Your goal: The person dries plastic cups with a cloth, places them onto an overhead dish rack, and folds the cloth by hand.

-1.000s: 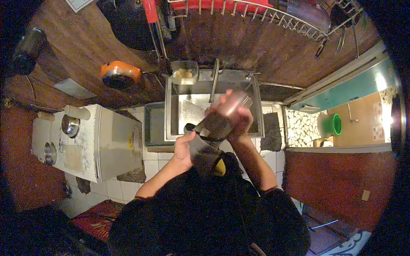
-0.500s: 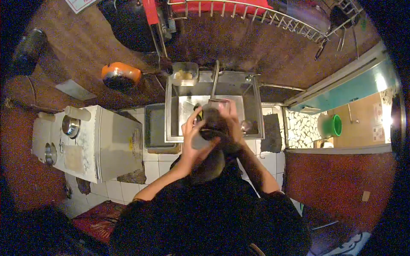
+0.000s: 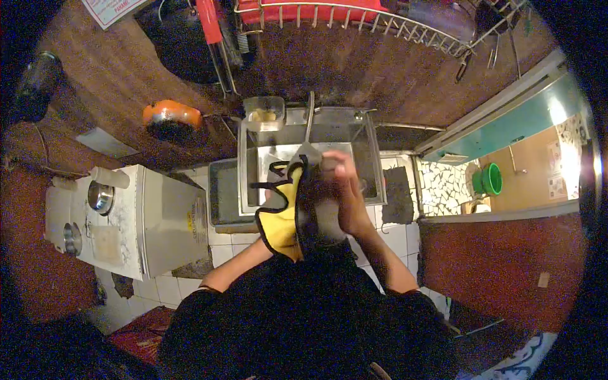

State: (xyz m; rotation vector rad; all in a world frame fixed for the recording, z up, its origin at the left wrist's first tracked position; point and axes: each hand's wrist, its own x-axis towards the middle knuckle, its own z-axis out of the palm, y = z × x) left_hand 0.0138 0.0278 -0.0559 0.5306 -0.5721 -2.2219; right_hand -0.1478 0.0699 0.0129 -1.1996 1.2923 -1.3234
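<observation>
A dark, floppy item with a bright yellow lining and black edging hangs between my hands in front of the sink. Its dark side is blurred, and a grey flap shows at its top. My right hand is closed around the right side of this item, its fingertips smeared by motion. Behind the yellow lining, my left hand is mostly hidden; only the wrist and forearm show clearly, so its fingers cannot be made out. The metal sink lies just beyond, with a thin curved tap over it.
A clear container with pale pieces sits on the sink's back left corner. Left of the sink are a grey tray and a white cabinet bearing metal bowls. A wire rack is above. A green bucket stands at right.
The item has turned and opened out, showing much more yellow lining. My left hand has gone behind it. My right hand stays on its right side. The view has shifted slightly.
</observation>
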